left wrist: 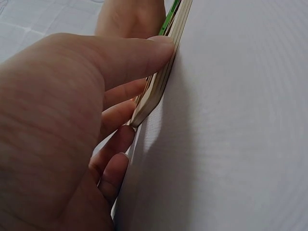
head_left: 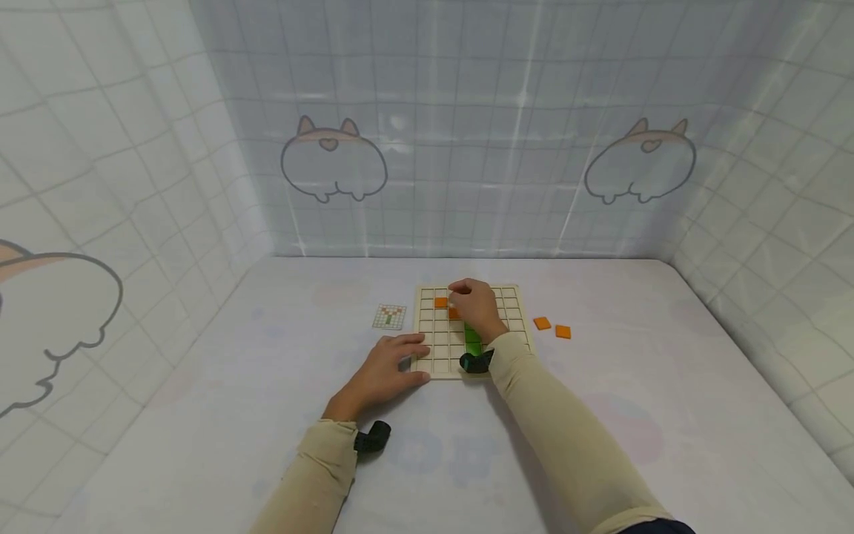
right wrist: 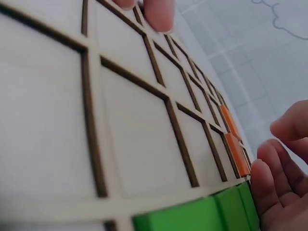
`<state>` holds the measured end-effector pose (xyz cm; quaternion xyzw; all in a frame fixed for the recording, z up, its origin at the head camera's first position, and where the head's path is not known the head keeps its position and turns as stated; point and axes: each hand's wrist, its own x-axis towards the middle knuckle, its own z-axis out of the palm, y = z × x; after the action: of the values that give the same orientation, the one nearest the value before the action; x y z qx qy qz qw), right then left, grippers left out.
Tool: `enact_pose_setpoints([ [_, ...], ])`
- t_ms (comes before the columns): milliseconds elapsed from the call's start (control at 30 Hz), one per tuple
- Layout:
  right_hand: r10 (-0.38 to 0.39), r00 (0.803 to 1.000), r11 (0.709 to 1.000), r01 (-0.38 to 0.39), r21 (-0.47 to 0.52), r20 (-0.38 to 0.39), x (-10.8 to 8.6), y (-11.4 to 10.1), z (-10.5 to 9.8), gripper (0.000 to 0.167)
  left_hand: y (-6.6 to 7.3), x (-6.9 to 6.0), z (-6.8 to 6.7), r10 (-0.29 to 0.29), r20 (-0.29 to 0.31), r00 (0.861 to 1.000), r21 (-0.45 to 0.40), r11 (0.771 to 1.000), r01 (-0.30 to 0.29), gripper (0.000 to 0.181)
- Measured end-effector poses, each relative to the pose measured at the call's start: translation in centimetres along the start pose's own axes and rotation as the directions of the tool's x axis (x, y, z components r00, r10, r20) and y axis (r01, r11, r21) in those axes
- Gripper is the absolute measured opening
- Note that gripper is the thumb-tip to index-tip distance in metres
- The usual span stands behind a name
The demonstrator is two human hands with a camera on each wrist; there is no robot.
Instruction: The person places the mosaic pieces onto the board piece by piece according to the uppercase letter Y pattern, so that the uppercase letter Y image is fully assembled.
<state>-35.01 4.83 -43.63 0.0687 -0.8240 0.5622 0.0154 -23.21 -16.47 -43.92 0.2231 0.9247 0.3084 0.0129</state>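
A pale wooden grid board (head_left: 440, 345) lies flat on the table. My left hand (head_left: 390, 365) touches its near left side, fingers spread; the left wrist view shows the thumb (left wrist: 144, 55) against the board's edge. Over the board's upper middle is my right hand (head_left: 479, 308), fingers bent. In the right wrist view its thumb and fingertips (right wrist: 264, 168) stand apart, and no tile shows between them. Two orange tiles, one farther left (head_left: 441, 302) and one by the right fingers (head_left: 454, 314), sit in the grid. Green tiles (head_left: 472, 341) form a column, partly hidden by the right wrist.
Two loose orange tiles, the nearer-to-board one (head_left: 542, 323) and another (head_left: 563, 332), lie right of the board. A small card (head_left: 390, 317) with a coloured grid pattern lies to its left. Tile-patterned sheets surround the white table (head_left: 233, 445) on three sides.
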Motion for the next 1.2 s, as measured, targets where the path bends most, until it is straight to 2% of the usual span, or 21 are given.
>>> enact_pose_setpoints([
  [133,0.024,1.000,0.987,-0.023,0.162,-0.001,-0.4,0.4,-0.9,0.029,0.1,-0.1,0.0,-0.011,-0.001,1.000,-0.001,1.000,0.011,0.047],
  [267,0.036,0.999,0.969,-0.034,0.243,-0.005,-1.3,0.2,-2.9,0.031,0.3,0.1,0.3,-0.009,0.001,1.000,-0.011,1.000,0.009,0.048],
  [367,0.034,0.999,0.970,-0.030,0.240,-0.013,-2.1,0.1,-4.8,0.032,0.4,0.3,0.5,-0.006,0.009,1.000,-0.017,1.000,0.006,0.048],
  [533,0.040,0.999,0.975,-0.033,0.221,-0.029,-3.4,-0.1,-7.3,0.030,0.3,0.2,0.5,-0.038,0.015,0.999,-0.013,0.999,0.038,0.050],
  [733,0.059,0.996,0.981,-0.046,0.186,-0.066,-4.9,-0.4,-10.0,0.028,-0.1,0.1,0.1,-0.018,-0.001,1.000,-0.004,1.000,0.018,0.050],
  [867,0.084,0.995,0.987,-0.075,0.139,-0.063,-5.9,-0.1,-11.6,0.029,-0.2,0.1,0.0,0.002,0.002,1.000,-0.008,1.000,-0.002,0.050],
  [1033,0.088,0.995,0.995,-0.086,0.049,-0.047,-6.8,0.8,-13.4,0.034,-0.4,0.0,0.1,-0.003,-0.002,1.000,-0.008,1.000,0.003,0.050],
  [1200,0.116,0.990,0.992,-0.119,-0.030,-0.078,-7.6,1.8,-15.2,0.035,-0.4,0.1,0.2,0.009,0.002,1.000,-0.018,1.000,-0.009,0.050],
])
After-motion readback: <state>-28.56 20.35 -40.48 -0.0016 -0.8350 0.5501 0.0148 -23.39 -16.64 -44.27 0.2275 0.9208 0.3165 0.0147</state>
